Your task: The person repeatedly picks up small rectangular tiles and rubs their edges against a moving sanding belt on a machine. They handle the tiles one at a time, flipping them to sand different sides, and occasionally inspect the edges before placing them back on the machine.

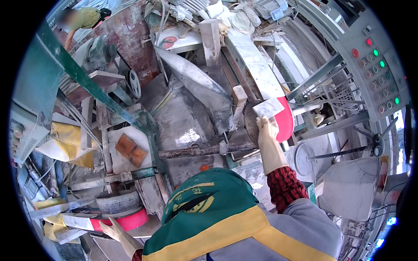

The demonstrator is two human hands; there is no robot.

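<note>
We see the gloved right hand [267, 130] at three o'clock, arm outstretched, clamped on the near edge of a white tile [271, 106] at two o'clock, beside a pink band [285, 122]. At seven o'clock, the gloved left hand [116, 232] spreads its fingers apart by a second pink band [133, 221].

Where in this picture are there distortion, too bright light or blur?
All in the head view: straight edges bend near the black border; a bright white patch near the middle looks overexposed; the head of the yellow-shirted person at upper left is blurred; the cream-gloved right hand looks fairly sharp.
</note>
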